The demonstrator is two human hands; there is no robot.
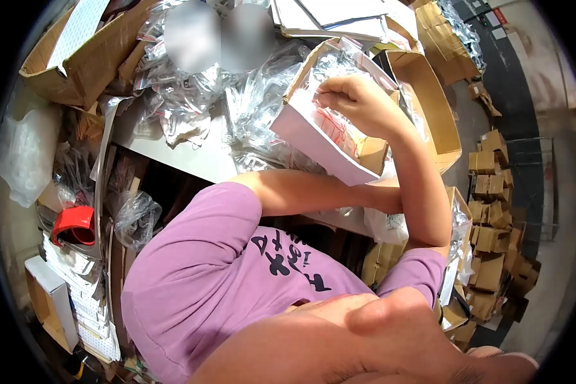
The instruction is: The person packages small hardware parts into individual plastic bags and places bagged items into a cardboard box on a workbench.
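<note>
My right hand [355,105] is over a white-sided cardboard box [323,144]. Its fingers are curled together, and what they hold, if anything, is hidden. Inside the box lie clear plastic zip bags [333,121] with red lines. My left forearm stretches across below the box. My left hand [385,195] is near the box's lower corner, partly behind my right forearm, and its fingers are hidden. Right beside the box stands a taller open brown carton [438,109].
Heaps of clear plastic bags [256,109] cover the table [201,157] to the left. Papers [333,19] lie at the back. A cardboard box [77,77] stands at far left, above a red tape dispenser-like object [73,226]. Stacked cartons [493,237] line the right floor.
</note>
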